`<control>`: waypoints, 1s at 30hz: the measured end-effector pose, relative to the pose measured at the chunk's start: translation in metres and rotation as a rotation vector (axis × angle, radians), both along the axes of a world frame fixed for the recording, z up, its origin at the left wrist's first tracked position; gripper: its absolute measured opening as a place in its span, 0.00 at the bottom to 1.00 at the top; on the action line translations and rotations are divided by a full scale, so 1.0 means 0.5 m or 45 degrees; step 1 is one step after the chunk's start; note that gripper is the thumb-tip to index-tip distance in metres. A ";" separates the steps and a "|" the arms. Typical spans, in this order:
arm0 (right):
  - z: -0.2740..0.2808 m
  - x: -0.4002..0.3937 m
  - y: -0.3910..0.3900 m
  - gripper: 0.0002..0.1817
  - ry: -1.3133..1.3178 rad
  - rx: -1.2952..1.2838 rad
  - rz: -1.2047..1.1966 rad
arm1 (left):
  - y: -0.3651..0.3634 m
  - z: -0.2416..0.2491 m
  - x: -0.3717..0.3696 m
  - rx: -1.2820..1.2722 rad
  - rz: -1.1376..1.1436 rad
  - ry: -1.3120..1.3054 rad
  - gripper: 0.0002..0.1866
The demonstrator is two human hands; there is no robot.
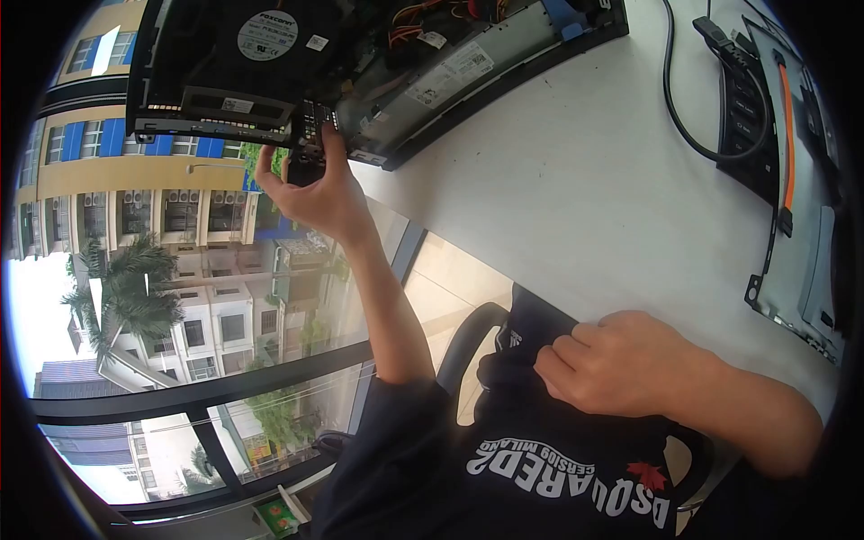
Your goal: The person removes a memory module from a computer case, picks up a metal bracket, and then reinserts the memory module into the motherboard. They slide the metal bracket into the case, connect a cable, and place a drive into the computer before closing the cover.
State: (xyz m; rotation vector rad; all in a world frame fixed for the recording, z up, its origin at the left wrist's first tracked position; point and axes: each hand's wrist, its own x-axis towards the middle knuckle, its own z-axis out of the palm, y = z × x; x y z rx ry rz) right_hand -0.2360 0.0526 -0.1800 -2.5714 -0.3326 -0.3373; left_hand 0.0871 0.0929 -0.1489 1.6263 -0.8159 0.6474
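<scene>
An open black computer case (pixel 486 76), with a round-labelled fan unit (pixel 268 36) inside, lies on the white table at the top. My left hand (pixel 315 193) reaches to the case's near corner. Its thumb presses by a slotted metal part, and the other fingers curl below the edge around a small dark piece that I cannot make out. My right hand (pixel 612 364) is closed in a loose fist beside the table's near edge, with nothing visible in it.
The white table (pixel 549 189) spans the middle. At the right are a black cable (pixel 670 103), a black power strip (pixel 745 112) and a metal panel (pixel 796 261) with an orange cable (pixel 787 135). A window frame (pixel 270 382) is at the left, and a chair (pixel 468 346) stands below the table.
</scene>
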 end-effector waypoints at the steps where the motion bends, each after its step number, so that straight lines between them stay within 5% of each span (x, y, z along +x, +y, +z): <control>1: 0.000 0.000 0.000 0.06 0.002 0.001 0.001 | -0.001 0.000 -0.002 0.005 0.015 -0.006 0.31; 11: -0.002 0.000 0.000 0.06 -0.006 0.012 0.000 | 0.011 0.002 0.002 -0.052 -0.163 0.162 0.34; 30: -0.006 0.002 0.003 0.07 -0.042 -0.015 -0.036 | -0.001 -0.019 0.063 -0.078 -0.017 -0.042 0.40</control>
